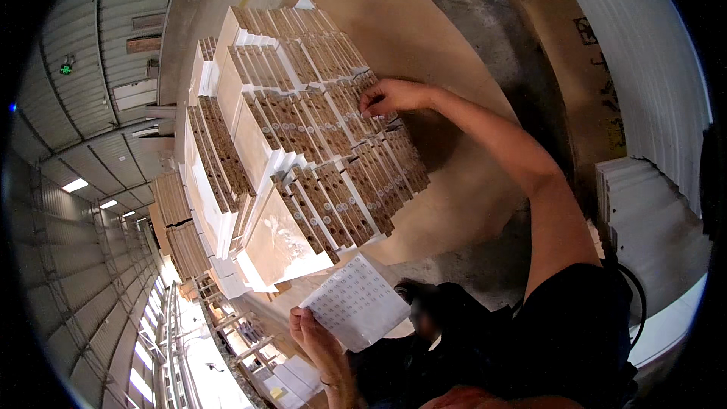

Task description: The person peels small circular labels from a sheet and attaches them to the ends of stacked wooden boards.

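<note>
My left hand (314, 339) grips a white sheet (356, 301) by its edge, with rows of small printed marks across it. My right hand (395, 97) reaches out to the far right side of a big stack of boards (314, 132). Its fingers are pinched together against the board edges; what they hold, if anything, is too small to make out. The boards have white faces and raw brown chipboard edges with holes in them. Small round pale stickers (333, 208) run in rows along several of these edges.
Brown cardboard (469, 212) lies on the floor beside the stack. To the left stand more boards (216, 151) and a further brown stack (182, 235). A large carton (575, 53) and white panels (651, 220) are at the right. Wooden pallets (246, 344) show at lower left.
</note>
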`<state>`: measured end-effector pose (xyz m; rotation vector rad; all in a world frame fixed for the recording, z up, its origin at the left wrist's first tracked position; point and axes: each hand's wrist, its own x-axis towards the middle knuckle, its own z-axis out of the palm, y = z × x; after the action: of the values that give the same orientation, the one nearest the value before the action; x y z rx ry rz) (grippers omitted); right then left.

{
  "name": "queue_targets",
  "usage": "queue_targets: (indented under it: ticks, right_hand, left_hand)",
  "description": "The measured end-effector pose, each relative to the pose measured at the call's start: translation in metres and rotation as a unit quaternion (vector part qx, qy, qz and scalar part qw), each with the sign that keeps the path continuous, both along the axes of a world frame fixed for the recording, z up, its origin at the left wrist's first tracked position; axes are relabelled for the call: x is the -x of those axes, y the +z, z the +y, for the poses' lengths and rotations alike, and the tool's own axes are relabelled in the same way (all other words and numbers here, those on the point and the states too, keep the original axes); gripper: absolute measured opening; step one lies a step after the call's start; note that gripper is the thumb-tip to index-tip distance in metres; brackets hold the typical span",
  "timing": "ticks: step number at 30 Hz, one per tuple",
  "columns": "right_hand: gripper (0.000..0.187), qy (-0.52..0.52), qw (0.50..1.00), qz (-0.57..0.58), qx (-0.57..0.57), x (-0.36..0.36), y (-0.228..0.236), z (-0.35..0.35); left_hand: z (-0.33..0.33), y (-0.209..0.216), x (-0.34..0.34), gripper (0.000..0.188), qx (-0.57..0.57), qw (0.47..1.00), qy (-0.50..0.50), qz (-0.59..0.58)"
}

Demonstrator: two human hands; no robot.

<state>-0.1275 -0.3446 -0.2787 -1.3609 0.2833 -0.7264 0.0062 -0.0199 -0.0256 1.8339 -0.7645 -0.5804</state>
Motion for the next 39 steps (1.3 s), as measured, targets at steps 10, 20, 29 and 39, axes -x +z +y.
queue_targets:
  ticks: [10, 20, 29, 39]
  right_hand:
    - [0.013, -0.061, 0.997, 0.031, 0.045, -0.010, -0.010, -0.002]
    - [0.014, -0.166, 0.978, 0.090, 0.088, -0.013, -0.015, -0.024]
    - [0.024, -0.098, 0.988, -0.062, 0.098, -0.013, -0.006, -0.013]
    - [0.020, -0.307, 0.914, 0.130, 0.230, -0.015, 0.004, -0.004]
  left_hand:
    - [0.005, -0.006, -0.005, 0.012, 0.003, 1.000, 0.016, 0.012]
    - [0.003, -0.005, 0.006, 0.012, 0.018, 0.999, 0.027, -0.018]
    - [0.007, 0.000, 0.002, 0.012, -0.011, 1.000, -0.003, -0.024]
    - [0.008, -0.003, 0.000, 0.007, -0.033, 0.999, -0.024, -0.007]
